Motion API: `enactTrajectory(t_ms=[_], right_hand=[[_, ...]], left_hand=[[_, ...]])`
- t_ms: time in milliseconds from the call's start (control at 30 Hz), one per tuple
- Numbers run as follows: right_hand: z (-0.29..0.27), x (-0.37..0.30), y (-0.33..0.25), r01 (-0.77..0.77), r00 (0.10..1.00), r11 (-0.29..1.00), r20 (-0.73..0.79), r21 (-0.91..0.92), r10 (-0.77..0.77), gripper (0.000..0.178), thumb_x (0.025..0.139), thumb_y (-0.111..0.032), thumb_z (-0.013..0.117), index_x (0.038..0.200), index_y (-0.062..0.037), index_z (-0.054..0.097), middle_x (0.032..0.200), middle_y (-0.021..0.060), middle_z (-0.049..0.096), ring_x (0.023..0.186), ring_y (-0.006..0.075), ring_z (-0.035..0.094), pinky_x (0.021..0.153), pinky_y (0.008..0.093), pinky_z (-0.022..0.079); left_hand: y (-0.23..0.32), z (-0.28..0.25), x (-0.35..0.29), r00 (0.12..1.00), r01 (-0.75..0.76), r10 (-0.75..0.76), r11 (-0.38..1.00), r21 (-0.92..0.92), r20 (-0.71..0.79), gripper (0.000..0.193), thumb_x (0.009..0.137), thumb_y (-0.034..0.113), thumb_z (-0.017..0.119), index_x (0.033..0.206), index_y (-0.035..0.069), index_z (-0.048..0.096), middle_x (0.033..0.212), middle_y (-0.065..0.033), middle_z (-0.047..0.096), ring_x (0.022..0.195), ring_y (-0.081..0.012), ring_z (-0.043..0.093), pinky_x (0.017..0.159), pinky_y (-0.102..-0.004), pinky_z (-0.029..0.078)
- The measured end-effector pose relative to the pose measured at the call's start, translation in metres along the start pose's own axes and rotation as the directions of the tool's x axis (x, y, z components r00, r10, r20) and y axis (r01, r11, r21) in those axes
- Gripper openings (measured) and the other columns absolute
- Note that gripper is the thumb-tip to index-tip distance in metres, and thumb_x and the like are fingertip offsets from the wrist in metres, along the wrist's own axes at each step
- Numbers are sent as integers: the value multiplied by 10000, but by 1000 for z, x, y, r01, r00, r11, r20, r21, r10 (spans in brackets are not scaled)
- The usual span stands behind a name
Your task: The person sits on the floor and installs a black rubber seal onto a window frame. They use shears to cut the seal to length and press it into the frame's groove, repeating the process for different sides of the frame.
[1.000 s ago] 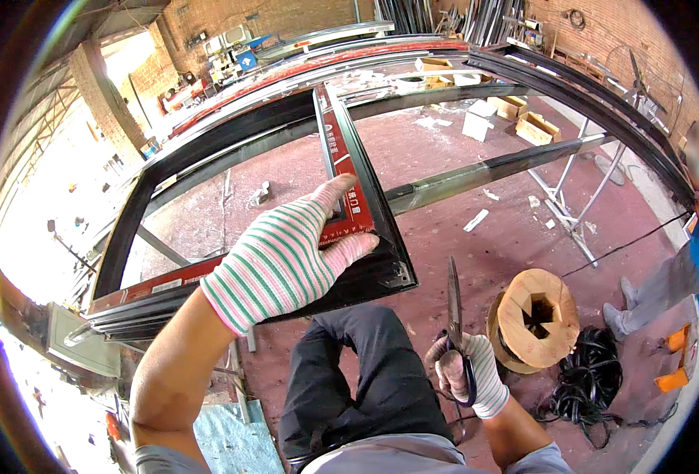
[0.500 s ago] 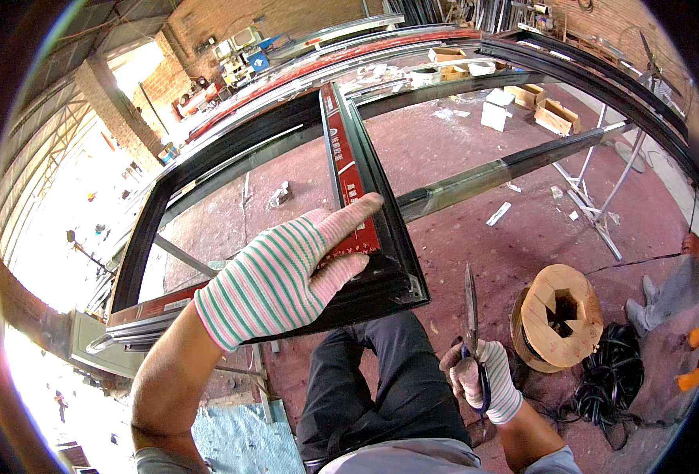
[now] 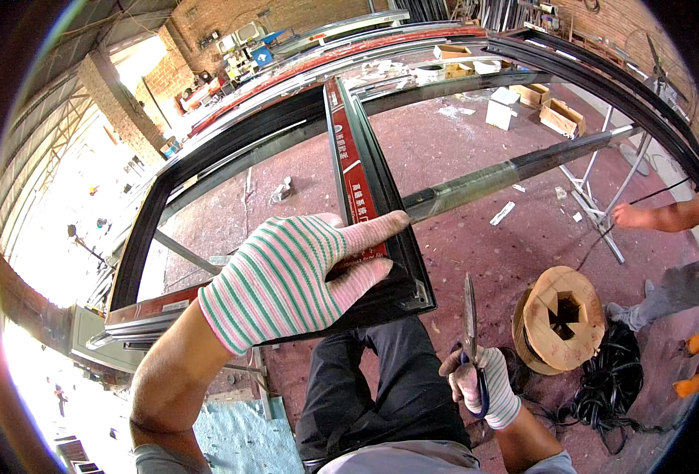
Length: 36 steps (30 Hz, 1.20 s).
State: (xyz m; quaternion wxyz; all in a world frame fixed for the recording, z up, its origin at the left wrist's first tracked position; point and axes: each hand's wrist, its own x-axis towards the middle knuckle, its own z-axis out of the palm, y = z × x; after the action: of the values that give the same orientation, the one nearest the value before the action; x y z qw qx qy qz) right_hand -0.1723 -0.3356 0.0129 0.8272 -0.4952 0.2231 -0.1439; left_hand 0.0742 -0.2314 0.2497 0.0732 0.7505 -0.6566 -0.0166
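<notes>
Your left hand [image 3: 286, 276], in a striped glove, lies over the near right corner of the black window frame [image 3: 389, 189], index finger and thumb spread across its red film [image 3: 351, 162]; whether its hidden fingers grip, you cannot tell. Your right hand [image 3: 492, 387] grasps scissors [image 3: 469, 316], blades pointing away from you. That frame spans before you, its corner above your legs. To the right, a spool [image 3: 539, 316] stands beside tangled black strips [image 3: 612, 371].

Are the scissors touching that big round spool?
Apart. The head view shows it: red floor is visible between the blades of the scissors and the spool, off to their right.
</notes>
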Motion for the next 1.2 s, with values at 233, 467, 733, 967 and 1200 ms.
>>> enactTrajectory(t_ms=[233,467,733,967,1200], right_hand=[[5,-1,-10,57,997,985,-37,-162,-64,149,864,-114,726,890,21,668,602,23,581,459,101,542,422,240,442],[1,-1,-6,-57,998,997,-44,-52,55,172,866,-127,724,901,34,674,603,27,590,462,106,546,420,253,442],[3,0,-8,-115,991,989,-82,-89,108,203,837,-148,723,894,40,672,602,31,588,466,108,547,423,255,444],[-2,-5,-4,-90,992,995,-92,-52,85,168,844,-122,680,857,45,665,590,36,583,458,110,540,414,262,443],[-1,-8,-2,-31,994,982,-108,-185,11,160,855,-123,669,853,36,666,598,50,601,455,112,558,409,260,448]], left_hand=[[6,-5,1,999,2,-7,992,129,35,501,968,235,619,1462,171,561,828,-206,659,708,-372,677,662,-434,511],[-18,8,-11,998,-50,45,988,-143,-43,523,973,217,607,1478,113,524,1074,-235,702,912,-422,705,825,-446,539],[-19,-1,-9,993,-35,58,977,-209,107,598,975,165,594,1544,82,428,1145,-226,680,995,-401,692,897,-428,524],[-18,2,-27,980,190,-198,955,-227,-10,692,955,527,648,1368,-19,547,1023,-240,706,994,-378,724,889,-407,546],[-19,7,-31,952,290,-302,940,-178,-45,745,897,680,647,1136,-25,682,864,-233,695,839,-372,725,768,-424,557]])
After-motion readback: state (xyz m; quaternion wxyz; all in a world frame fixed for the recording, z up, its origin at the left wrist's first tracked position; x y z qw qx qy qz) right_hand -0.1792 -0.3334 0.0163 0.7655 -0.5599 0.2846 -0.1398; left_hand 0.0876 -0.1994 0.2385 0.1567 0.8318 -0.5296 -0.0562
